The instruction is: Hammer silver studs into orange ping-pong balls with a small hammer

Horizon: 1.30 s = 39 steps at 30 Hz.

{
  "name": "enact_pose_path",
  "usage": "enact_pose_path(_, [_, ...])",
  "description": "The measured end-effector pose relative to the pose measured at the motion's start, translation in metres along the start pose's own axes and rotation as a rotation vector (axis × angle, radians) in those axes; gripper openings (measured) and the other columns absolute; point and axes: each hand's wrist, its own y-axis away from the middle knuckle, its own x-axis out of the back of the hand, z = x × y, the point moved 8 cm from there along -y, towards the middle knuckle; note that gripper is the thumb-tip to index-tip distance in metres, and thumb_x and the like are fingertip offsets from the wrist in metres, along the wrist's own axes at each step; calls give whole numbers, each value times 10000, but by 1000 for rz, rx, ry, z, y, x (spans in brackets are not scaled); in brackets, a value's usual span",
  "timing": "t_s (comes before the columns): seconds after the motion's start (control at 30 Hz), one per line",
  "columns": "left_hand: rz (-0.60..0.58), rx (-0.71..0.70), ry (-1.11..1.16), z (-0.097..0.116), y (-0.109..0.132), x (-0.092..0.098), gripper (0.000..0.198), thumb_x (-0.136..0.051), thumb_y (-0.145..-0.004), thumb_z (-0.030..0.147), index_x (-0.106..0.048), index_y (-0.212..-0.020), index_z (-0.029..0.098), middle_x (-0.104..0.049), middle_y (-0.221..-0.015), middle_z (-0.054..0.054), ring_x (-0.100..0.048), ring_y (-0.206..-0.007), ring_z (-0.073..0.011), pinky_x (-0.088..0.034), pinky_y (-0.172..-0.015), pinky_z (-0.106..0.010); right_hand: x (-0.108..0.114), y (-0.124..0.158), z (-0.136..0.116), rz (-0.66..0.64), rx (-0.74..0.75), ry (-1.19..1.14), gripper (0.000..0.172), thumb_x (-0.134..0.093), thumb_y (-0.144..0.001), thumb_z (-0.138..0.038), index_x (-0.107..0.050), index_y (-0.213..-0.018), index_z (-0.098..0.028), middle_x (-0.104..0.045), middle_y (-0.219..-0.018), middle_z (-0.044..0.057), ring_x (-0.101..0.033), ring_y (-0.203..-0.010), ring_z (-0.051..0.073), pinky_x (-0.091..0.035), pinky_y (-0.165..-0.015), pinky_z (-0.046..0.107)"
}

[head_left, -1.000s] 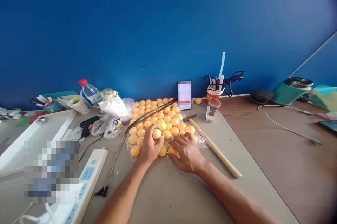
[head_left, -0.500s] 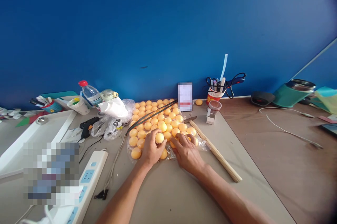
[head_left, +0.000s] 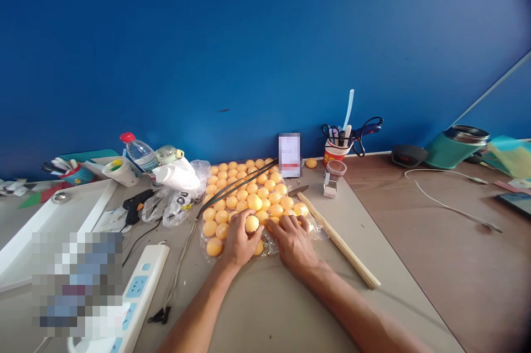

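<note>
**Light ball, thin shell: go easy on the squeeze**

Left hand has a smooth, pale orange, round plastic ball pinched between thumb and fingers, at the near edge of the packed layer of orange plastic balls in crinkly clear plastic film. Right hand sits just beside, fingers curled down onto the layer; can't tell if it grips one, knuckles hide it. Judging by looks: near weightless, stiff, slick, dents if crushed, rolls if dropped. Best hold: opposite sides at the widest part, light pressure. Film probably drags neighbours if tugged.
</note>
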Motion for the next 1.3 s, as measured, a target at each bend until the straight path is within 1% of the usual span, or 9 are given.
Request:
enact_pose_path(0.17, [15, 26, 38, -2, -2, 2, 332, -632, -815, 245, -519, -1123, 195, -652, -1035, -95, -637, -955, -223, -549, -838, -381, 9, 1, -10, 12, 50, -20, 312, -474, -898, -154, -621, -1152, -260, -540, -842, 49, -447, -828, 213, -288, -824, 381])
enact_pose_path(0.27, [25, 38, 59, -2, -2, 2, 324, -633, -808, 229, -521, -1110, 195, -651, -1028, -94, -636, -952, -223, -550, -831, -378, 11, 2, -18, -12, 95, -50, 258, -491, -872, -161, -657, -1048, -249, -535, -812, 44, -439, -833, 216, -286, -839, 399])
enact_pose_path(0.37, [23, 49, 75, -2, -2, 2, 335, -636, -802, 217, -519, -1115, 194, -648, -1029, -95, -632, -951, -222, -549, -826, -373, 8, 2, -21, -37, 101, -47, 209, -504, -868, -162, -680, -936, -253, -528, -807, 41, -438, -843, 215, -283, -871, 417])
enact_pose_path(0.53, [47, 49, 100, -1, -4, 3, 344, -635, -802, 214, -506, -1120, 192, -649, -1020, -95, -629, -949, -225, -547, -832, -385, -1, 1, -19, -55, 70, -20, 174, -537, -885, -210, -699, -889, -272, -512, -857, 53, -427, -905, 232, -300, -903, 423])
enact_pose_path(0.73, [47, 50, 107, 3, -4, 4, 348, -633, -807, 204, -500, -1129, 189, -652, -1034, -100, -628, -960, -228, -541, -843, -383, -3, 4, -20, -36, 75, -53, 208, -532, -893, -180, -678, -760, -246, -556, -881, 55, -438, -923, 232, -296, -921, 433])
enact_pose_path(0.93, [43, 19, 97, 8, -2, 4, 341, -626, -811, 180, -499, -1128, 180, -656, -1012, -92, -624, -946, -219, -535, -841, -369, 9, 3, -16, 48, 69, -161, 207, -494, -912, -145, -650, -788, -200, -583, -802, 34, -474, -842, 188, -297, -897, 402])
enact_pose_path(1.13, [11, 9, 82, 6, -3, 3, 337, -621, -822, 193, -502, -1137, 175, -660, -1029, -101, -626, -961, -222, -530, -858, -377, 7, 0, -13, 41, 46, -167, 219, -496, -911, -171, -649, -757, -193, -556, -759, 33, -460, -794, 181, -304, -850, 382])
enact_pose_path(1.23, [-9, 26, 77, 4, -2, 1, 334, -622, -829, 217, -504, -1138, 173, -660, -1039, -107, -624, -971, -226, -533, -855, -378, 9, 0, -15, 49, 52, -182, 163, -521, -897, -180, -655, -806, -197, -565, -768, 34, -468, -803, 188, -307, -834, 377])
enact_pose_path(1.3, [-25, 47, 72, 2, -2, 1, 340, -626, -832, 245, -507, -1143, 172, -659, -1049, -111, -623, -979, -231, -535, -853, -383, 15, 1, -18, 87, 84, -207, 134, -518, -893, -159, -647, -883, -195, -586, -790, 31, -481, -791, 180, -314, -818, 366])
